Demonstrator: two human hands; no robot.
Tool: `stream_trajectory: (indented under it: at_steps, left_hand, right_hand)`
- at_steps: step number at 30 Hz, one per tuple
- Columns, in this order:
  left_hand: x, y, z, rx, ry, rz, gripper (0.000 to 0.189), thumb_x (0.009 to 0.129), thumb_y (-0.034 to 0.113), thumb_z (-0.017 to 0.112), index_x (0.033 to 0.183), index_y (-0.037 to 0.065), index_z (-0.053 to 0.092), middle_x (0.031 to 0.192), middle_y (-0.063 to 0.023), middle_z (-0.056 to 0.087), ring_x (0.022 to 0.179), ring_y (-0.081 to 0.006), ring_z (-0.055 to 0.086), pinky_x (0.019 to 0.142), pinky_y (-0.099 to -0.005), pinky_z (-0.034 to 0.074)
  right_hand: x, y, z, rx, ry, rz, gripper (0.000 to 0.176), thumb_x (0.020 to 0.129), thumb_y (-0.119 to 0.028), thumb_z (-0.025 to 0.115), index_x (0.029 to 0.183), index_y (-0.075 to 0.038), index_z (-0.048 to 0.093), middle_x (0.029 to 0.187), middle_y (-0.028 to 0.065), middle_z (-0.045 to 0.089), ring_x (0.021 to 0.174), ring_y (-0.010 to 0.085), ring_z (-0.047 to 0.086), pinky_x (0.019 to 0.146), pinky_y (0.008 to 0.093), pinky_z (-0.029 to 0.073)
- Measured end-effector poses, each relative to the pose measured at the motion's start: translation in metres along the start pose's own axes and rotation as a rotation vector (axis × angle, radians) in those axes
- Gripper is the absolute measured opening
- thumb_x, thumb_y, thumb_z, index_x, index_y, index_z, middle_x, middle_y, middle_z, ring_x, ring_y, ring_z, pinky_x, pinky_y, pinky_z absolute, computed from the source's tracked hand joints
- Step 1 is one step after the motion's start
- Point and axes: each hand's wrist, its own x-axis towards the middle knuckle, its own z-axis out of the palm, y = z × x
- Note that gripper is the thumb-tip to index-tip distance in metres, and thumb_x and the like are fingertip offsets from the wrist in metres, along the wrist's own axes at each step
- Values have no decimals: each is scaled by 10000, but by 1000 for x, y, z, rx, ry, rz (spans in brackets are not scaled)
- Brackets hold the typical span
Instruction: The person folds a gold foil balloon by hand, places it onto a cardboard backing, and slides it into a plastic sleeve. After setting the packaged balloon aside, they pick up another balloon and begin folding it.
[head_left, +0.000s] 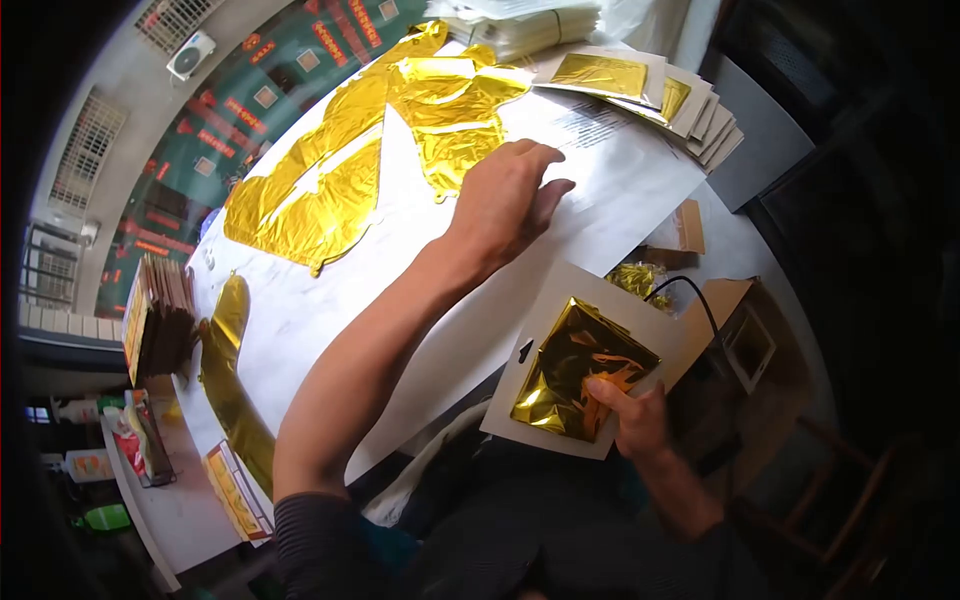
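Far left of our left fingers, stacked cards (160, 315) stand on edge, probably to save room. Nearer, gold foil shapes (310, 195) lie flat, likely so their outlines show. Our left fingers (538, 154) are half-curled over the bench (590, 210), thumb apart, gripping nothing visible. Below right, our right fingers (608, 392) pinch the gold packet (572, 345) against its white card (507, 400), seemingly to stop slipping.

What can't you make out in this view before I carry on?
All in the head view:
Left hand: palm turned away from the camera.
Right hand: most fingers hidden behind the white card.
Long gold foil: lower end hidden by the left arm.
Printed lines by the stacked cards: too small to read.
Far right edge: too dark.
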Motion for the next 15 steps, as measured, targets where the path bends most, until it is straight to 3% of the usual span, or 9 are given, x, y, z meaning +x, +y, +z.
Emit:
stream_trajectory:
  at_steps: [2, 3, 4, 7, 11, 15]
  left_hand:
    - [32, 3, 18, 68, -71, 162, 345, 909, 176, 739, 1190, -17, 684, 1226, -227, 685, 1147, -397, 658, 963, -451, 550]
    - [43, -6, 35, 137, -40, 301, 281, 911, 179, 697, 1114, -13, 664, 1201, -223, 670, 1131, -385, 653, 932, -466, 553]
    - [51, -7, 45, 133, -40, 305, 281, 911, 179, 697, 1114, -13, 664, 1201, -223, 670, 1131, -385, 653, 932, -466, 553]
    - [67, -10, 65, 154, -318, 258, 188, 907, 180, 651, 888, 0, 600, 949, -197, 646, 960, -390, 682, 823, -499, 564]
    - [74, -13, 73, 259, -378, 235, 164, 903, 158, 623, 912, -5, 622, 936, -191, 656, 905, -389, 695, 786, -496, 570]
    - [74, -17, 79, 363, -276, 310, 119, 895, 137, 602, 913, 28, 645, 947, -189, 671, 872, -389, 699, 768, -493, 570]
  right_hand:
    - [0, -3, -9, 15, 7, -9, 335, 895, 44, 727, 1224, 11, 670, 1154, 82, 725, 1017, 169, 697, 924, 311, 565]
    - [0, -4, -11, 15, 12, -13, 335, 895, 44, 727, 1224, 11, 670, 1154, 82, 725, 1017, 169, 697, 924, 311, 565]
    - [0, -5, -13, 22, 26, -24, 336, 897, 44, 728, 1227, 9, 670, 1153, 82, 726, 1017, 168, 697, 924, 311, 564]
    - [0, -8, -16, 39, 39, -33, 340, 900, 44, 731, 1232, 6, 670, 1154, 83, 726, 1018, 170, 697, 927, 313, 563]
    - [3, -3, -22, 64, 41, 16, 352, 898, 40, 745, 1239, 0, 671, 1153, 80, 728, 1022, 170, 696, 930, 311, 559]
    - [6, 2, -28, 25, -10, 21, 381, 897, 60, 702, 1270, -8, 660, 1183, 82, 724, 1064, 180, 694, 965, 330, 555]
